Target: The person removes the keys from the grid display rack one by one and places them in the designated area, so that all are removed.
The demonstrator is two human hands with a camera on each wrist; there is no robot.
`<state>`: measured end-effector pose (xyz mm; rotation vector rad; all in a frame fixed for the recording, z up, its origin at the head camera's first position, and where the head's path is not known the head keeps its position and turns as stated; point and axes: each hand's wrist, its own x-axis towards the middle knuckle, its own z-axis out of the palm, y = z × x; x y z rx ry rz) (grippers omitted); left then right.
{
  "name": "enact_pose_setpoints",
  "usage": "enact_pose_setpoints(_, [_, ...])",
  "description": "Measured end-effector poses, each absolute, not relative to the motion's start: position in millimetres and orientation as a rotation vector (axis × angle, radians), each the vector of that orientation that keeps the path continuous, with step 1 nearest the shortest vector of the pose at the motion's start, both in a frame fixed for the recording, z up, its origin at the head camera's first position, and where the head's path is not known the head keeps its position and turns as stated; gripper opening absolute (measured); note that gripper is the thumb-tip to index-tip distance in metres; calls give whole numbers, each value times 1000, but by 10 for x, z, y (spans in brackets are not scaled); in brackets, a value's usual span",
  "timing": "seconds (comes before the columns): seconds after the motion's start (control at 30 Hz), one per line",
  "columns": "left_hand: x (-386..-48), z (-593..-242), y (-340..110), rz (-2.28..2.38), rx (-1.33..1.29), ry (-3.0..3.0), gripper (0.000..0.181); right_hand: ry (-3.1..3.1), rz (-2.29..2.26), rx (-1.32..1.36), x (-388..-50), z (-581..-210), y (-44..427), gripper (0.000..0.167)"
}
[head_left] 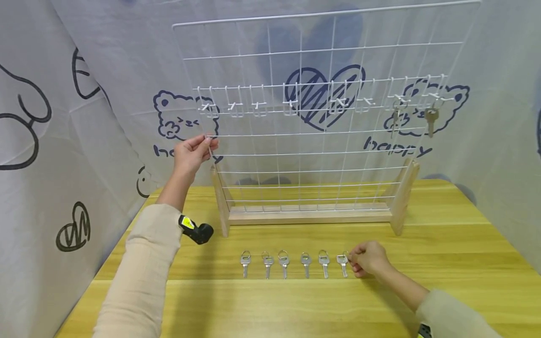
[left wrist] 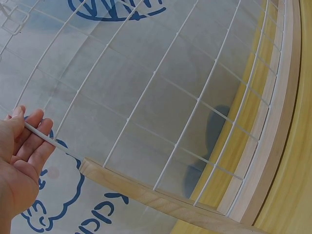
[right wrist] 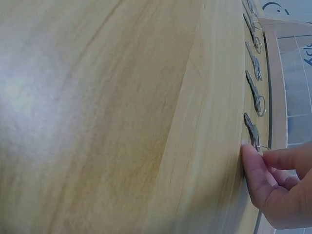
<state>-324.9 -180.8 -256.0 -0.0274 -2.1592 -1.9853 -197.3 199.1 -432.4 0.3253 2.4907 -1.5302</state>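
Observation:
In the head view, my left hand (head_left: 190,157) grips the left edge wire of a white wire grid (head_left: 317,50); the left wrist view shows my fingers curled round that wire (left wrist: 61,146). My right hand (head_left: 371,259) is low over the table at the rightmost key (head_left: 343,264) of a row of several silver keys with rings. In the right wrist view, my thumb and index finger pinch the ring end of this key (right wrist: 252,129), which lies on the table. Fingertips partly hide the ring.
White hooks (head_left: 290,105) line a crossbar of the grid, and two keys (head_left: 431,121) hang at its right end. A wooden stand (head_left: 308,217) holds the grid upright behind the key row. Patterned cloth (head_left: 105,155) surrounds the wooden table (head_left: 253,310) at the back and left.

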Motion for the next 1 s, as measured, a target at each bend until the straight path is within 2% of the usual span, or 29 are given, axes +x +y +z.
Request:
enact_pose_setpoints(0.33, [-3281, -2544, -1744, -2028, -57, -2120, 39, 2594, -1435, 281, -1983, -4337, 1998, 8])
enact_pose_setpoints(0.57, [-3246, -2566, -1794, -1993, -49, -2143, 40, 2575, -1429, 278, -2021, -4273, 2008, 20])
enact_pose_setpoints(0.73, [-3237, -2564, -1786, -2009, -59, -2136, 40, 2695, -1515, 63, -2114, -4046, 2100, 29])
enact_pose_setpoints(0.87, [-3238, -2564, -1783, -2021, -71, -2129, 41, 2862, -1694, -84, -2213, -3792, 2162, 26])
enact_pose_setpoints(1.0, [-3235, -2559, -1791, -2033, -79, -2118, 40, 2926, -1953, -78, -2297, -3511, 2184, 24])
